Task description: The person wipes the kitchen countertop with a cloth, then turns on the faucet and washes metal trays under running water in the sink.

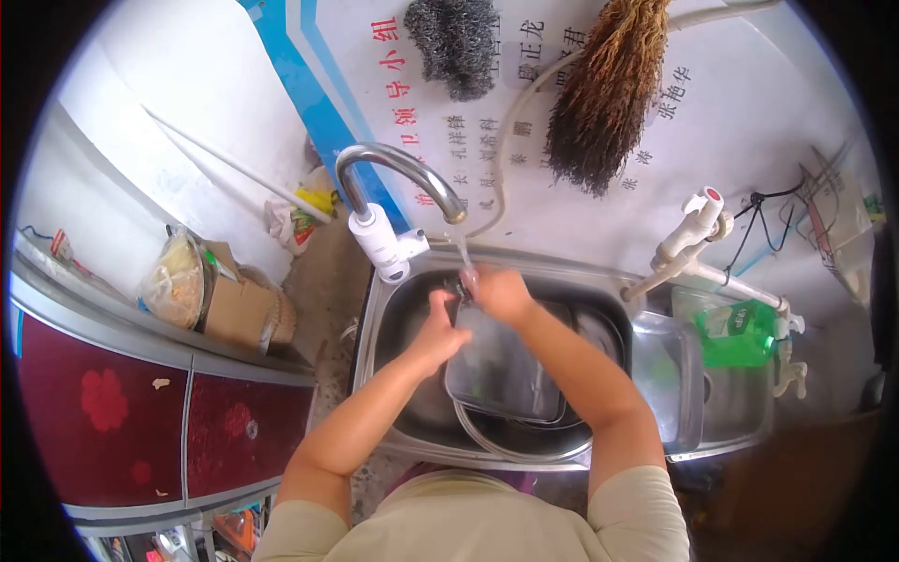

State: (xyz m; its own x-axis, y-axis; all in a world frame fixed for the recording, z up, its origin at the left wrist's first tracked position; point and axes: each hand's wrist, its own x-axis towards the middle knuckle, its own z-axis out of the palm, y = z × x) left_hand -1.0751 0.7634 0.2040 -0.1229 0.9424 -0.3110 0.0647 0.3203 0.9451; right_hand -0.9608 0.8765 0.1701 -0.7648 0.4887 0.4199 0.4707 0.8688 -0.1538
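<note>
Under the running stream of the curved metal tap (403,164), my right hand (499,295) is closed and slightly blurred. A small dark thing (462,287) shows between my two hands; its kind is too small and hidden to tell. My left hand (436,337) is just left of it, thumb and fingers apart, near a rectangular metal tray (510,370). That tray lies in the sink (398,318), on top of a round metal basin (478,438) whose rim shows below it. My right forearm hides part of the tray.
On the right drainboard stand a metal pan (690,393) and a green liquid bottle (740,332). White pipes with a valve (691,225) rise behind them. A straw brush (607,103) and a wire scourer (454,47) are above the sink. Dark red cabinets (103,412) stand left.
</note>
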